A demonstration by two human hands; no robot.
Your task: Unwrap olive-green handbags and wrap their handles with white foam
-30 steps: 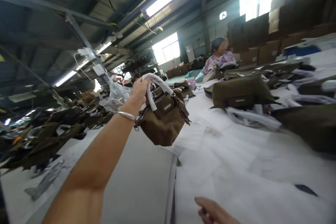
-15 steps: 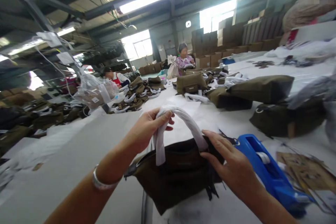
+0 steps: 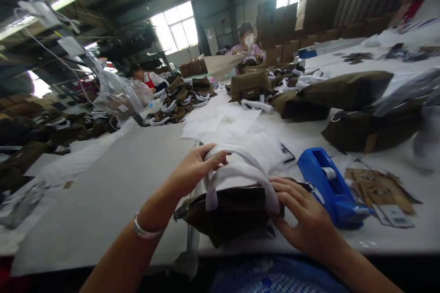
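Note:
A dark olive handbag (image 3: pixel 237 213) stands at the table's front edge, its zipped top facing up. White paper-like wrapping covers its two arched handles (image 3: pixel 249 171). My left hand (image 3: pixel 201 165) is closed around the upper left of the handles, thumb on top. On the right, my right hand (image 3: pixel 299 210) grips the bag at the lower end of a handle, fingers behind and thumb in front. The bag's underside and part of its right end are hidden. A blue tape dispenser (image 3: pixel 330 192) stands just beyond my right hand.
Brown cardboard tags (image 3: pixel 380 187) lie right of the dispenser. White sheets (image 3: pixel 223 121) are spread beyond the bag, and a grey board (image 3: pixel 113 183) covers the left. More olive bags (image 3: pixel 347 89) sit at the back right. Two co-workers (image 3: pixel 247 46) (image 3: pixel 149 78) are across the room.
The view has tilted down, showing the table's front edge. The handbag now rests lower and more upright near that edge, with both wrapped handles showing apart. Both hands stay on it.

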